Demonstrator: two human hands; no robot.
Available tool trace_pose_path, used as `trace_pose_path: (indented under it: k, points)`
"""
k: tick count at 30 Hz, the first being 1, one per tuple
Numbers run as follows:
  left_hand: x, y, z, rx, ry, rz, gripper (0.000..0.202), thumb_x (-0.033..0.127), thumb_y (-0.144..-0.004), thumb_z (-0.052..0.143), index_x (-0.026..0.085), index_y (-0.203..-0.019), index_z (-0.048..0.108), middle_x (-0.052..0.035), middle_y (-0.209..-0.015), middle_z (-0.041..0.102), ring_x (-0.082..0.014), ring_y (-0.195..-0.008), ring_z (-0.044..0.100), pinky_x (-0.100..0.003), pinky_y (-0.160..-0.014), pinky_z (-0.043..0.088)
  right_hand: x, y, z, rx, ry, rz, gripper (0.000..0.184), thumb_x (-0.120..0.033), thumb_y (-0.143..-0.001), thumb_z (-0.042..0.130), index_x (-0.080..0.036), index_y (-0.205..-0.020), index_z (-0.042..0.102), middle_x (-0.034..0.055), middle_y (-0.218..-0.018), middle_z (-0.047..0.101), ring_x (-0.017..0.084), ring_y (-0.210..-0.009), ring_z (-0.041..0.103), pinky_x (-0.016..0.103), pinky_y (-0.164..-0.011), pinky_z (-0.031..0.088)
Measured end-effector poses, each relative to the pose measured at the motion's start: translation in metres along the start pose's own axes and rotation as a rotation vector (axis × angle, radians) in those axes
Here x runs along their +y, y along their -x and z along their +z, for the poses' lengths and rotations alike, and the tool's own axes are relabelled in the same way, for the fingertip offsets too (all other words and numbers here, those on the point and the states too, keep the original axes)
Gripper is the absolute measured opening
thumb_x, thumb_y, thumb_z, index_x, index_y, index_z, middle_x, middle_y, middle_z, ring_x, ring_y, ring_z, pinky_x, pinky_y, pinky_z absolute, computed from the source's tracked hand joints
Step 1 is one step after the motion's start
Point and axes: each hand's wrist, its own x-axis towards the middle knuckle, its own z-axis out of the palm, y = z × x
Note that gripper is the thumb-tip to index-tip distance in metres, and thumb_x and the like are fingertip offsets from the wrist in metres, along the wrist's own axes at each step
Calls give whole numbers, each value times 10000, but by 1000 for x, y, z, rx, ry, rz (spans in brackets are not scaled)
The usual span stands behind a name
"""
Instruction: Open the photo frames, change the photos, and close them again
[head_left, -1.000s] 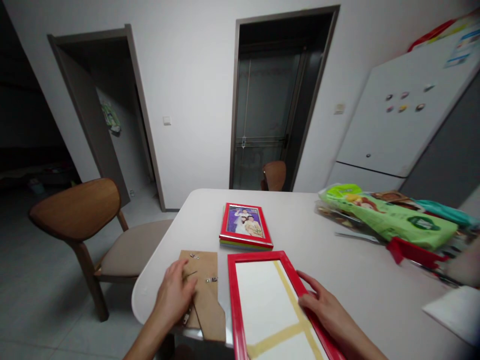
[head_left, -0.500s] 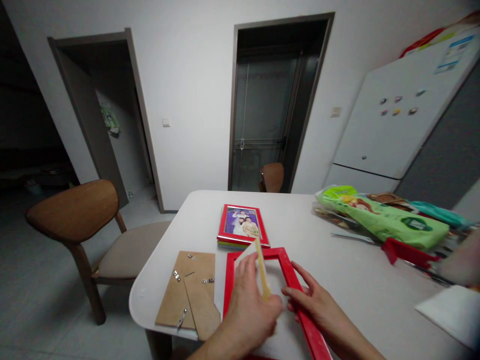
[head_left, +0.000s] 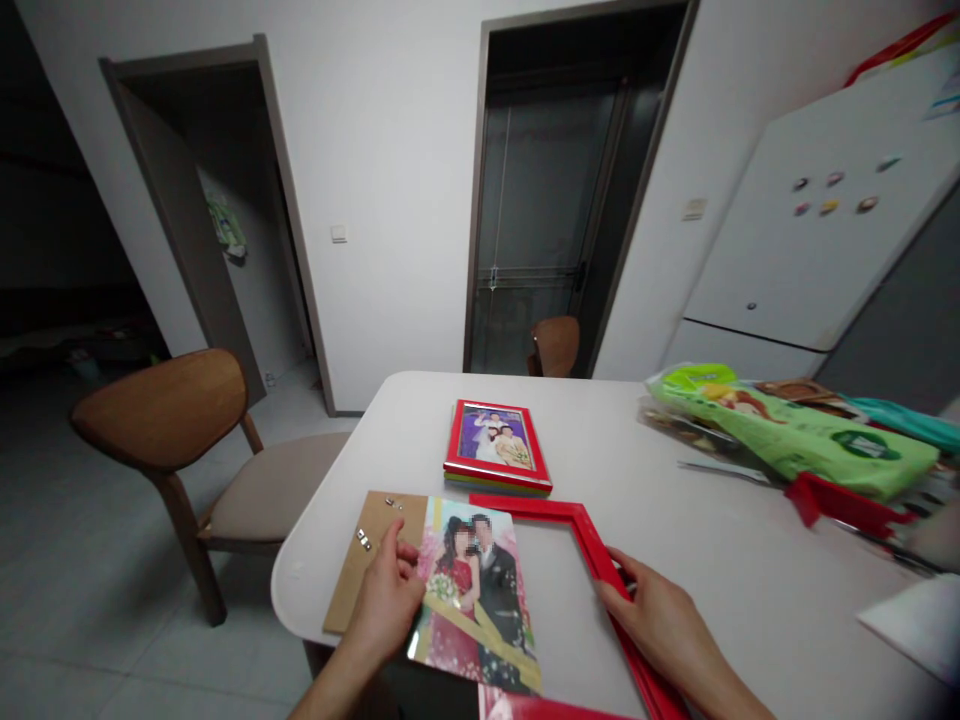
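Observation:
My left hand (head_left: 388,592) pinches the left edge of a wedding photo (head_left: 476,620), its index finger raised. The print shows a couple in dark red and black clothes, with a yellowish band across it. It is face up, over the left part of an empty red picture frame (head_left: 589,540) and part of a brown backing board (head_left: 352,575) with metal clips. My right hand (head_left: 652,605) grips the frame's right side, thumb on top. Beyond the frame lies a stack of photo frames (head_left: 456,440), the top one red with a family picture.
To the right are a green plastic package (head_left: 832,445), a metal tool like tweezers (head_left: 724,472), a red plastic piece (head_left: 847,508) and a white sheet (head_left: 919,625). A wooden chair (head_left: 169,410) stands left of the white table (head_left: 405,430). The fridge (head_left: 780,250) is at the far right.
The photo, seen edge-on before, has been turned face up and moved left by my left hand. My right hand stays on the frame. The view has shifted slightly.

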Motion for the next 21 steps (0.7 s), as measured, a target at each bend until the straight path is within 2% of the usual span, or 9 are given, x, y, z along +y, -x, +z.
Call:
trace_pose_path:
  k: [4,8,10,12,15,17,19,21]
  points:
    - [-5,0,-1,8,-164,71,636,50,-594,452,149,-1208,323,6,-801,530,-83,-579,501,-185,-593,408,1,0,1,2,90,-39,417,-302,-682,398,-139,-1032,556,82,-863,648,217,-751,596,302,-698,433]
    - [4,10,-3,-37,-246,111,575,82,-628,437,122,-1194,344,-42,-883,541,-121,-676,531,-220,-634,435,-2,1,-3,17,157,-82,433,-304,-693,394,-79,-1029,549,130,-881,621,232,-785,578,336,-748,420]
    - [10,18,-2,-62,-289,176,543,97,-634,433,124,-1174,380,-75,-990,530,-163,-830,529,-268,-748,427,-8,3,-2,67,120,-137,419,-314,-691,411,-92,-1017,553,132,-928,598,236,-847,553,350,-797,394]
    - [16,27,2,-83,-341,258,528,99,-627,435,144,-1153,420,-88,-1105,495,-201,-1004,464,-323,-887,353,-19,8,3,58,-10,-163,414,-335,-691,427,-114,-1019,548,112,-939,591,217,-830,553,338,-789,397]
    - [21,41,12,-150,-416,333,557,109,-615,448,154,-1169,422,-91,-1205,445,-226,-1136,358,-364,-975,257,-40,15,19,-154,-358,-57,497,-369,-694,445,-90,-1104,481,52,-731,616,159,-581,557,280,-574,437]
    - [21,48,20,-271,-470,368,622,150,-592,511,132,-1202,394,-112,-1268,385,-258,-1180,301,-392,-991,228,-55,18,29,-345,-622,56,556,-376,-693,467,-64,-1152,428,-7,-550,570,125,-429,495,239,-425,382]
    - [21,52,27,-399,-531,392,714,180,-538,579,114,-1219,377,-132,-1319,301,-303,-1209,237,-434,-1002,187,-71,20,32,-494,-868,136,528,-371,-689,497,-73,-1121,457,-29,-493,539,103,-388,466,212,-388,346]
    - [22,53,31,-435,-568,420,734,151,-521,576,112,-1225,372,-129,-1338,249,-316,-1223,195,-454,-1008,153,-88,21,26,-570,-1075,157,434,-354,-685,530,-104,-1040,523,-14,-554,573,90,-446,501,202,-448,381]
